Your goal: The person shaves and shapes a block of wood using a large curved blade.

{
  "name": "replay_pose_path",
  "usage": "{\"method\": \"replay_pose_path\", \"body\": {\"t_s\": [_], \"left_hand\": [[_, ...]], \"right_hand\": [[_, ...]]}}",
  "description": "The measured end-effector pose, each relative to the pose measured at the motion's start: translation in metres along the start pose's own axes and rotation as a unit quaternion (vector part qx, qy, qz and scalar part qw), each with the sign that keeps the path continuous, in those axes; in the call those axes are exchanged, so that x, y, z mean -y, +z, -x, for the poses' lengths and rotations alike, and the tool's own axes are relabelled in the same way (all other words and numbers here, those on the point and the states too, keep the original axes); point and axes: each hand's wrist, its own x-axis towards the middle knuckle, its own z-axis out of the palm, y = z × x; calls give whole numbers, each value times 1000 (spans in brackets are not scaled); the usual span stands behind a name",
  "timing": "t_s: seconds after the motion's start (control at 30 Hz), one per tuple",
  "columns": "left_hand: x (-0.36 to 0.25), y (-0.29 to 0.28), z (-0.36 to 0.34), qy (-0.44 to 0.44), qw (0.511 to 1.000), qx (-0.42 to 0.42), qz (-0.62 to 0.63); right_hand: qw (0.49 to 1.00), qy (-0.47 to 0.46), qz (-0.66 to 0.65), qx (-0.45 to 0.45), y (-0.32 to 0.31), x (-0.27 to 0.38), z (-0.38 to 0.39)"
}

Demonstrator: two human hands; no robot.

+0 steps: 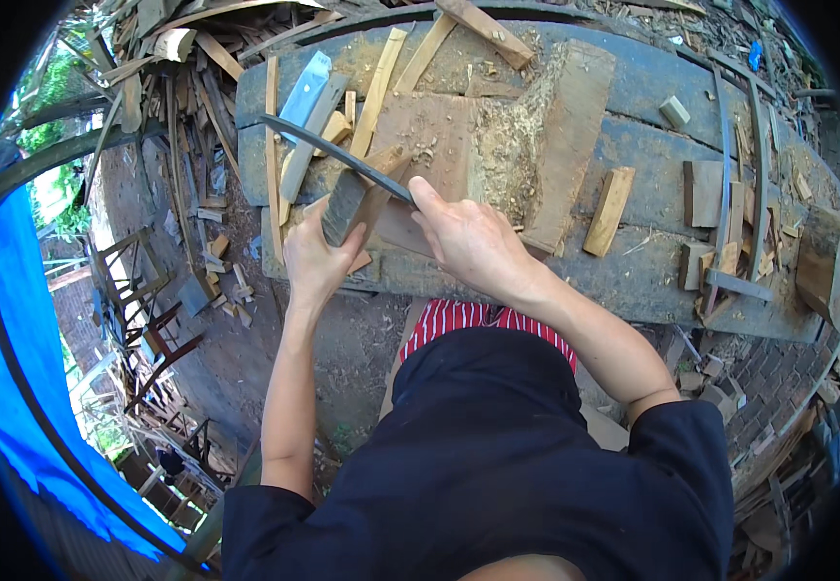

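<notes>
My left hand (311, 254) is wrapped round a squared wooden block (350, 201), thumb on the near side. The block has a dark weathered face and a lighter brown side, and it is tilted above the bench's front edge. In my right hand (473, 237) is a long, narrow, dark blade (328, 150), gripped with the thumb along its near end. The blade slants up and left, crossing over the top of the block; I cannot tell whether they touch. Its grip is hidden in my fingers. Beneath lies a wide brown board (436, 136) with shavings on it.
The bench (638, 266) is of worn dark planks. On it are a thick rough-hewn timber (575, 136), a short light block (610, 211), a blue-topped piece (308, 92) and a bow saw (725, 165) at right. Scrap wood (212, 145) is heaped left.
</notes>
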Motion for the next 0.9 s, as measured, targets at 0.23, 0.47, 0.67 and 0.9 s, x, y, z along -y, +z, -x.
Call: {"method": "replay_pose_path", "body": {"t_s": [0.23, 0.47, 0.67, 0.9], "left_hand": [[-3, 3, -4, 34, 999, -19, -29], [-9, 11, -8, 13, 999, -29, -18], [-17, 3, -5, -16, 999, -35, 14], [0, 13, -2, -9, 999, -48, -2]], "right_hand": [[999, -3, 24, -25, 1, -11, -2], [999, 21, 3, -24, 13, -40, -23], [999, -1, -13, -30, 1, 1, 3], [998, -31, -46, 7, 2, -2, -7]]}}
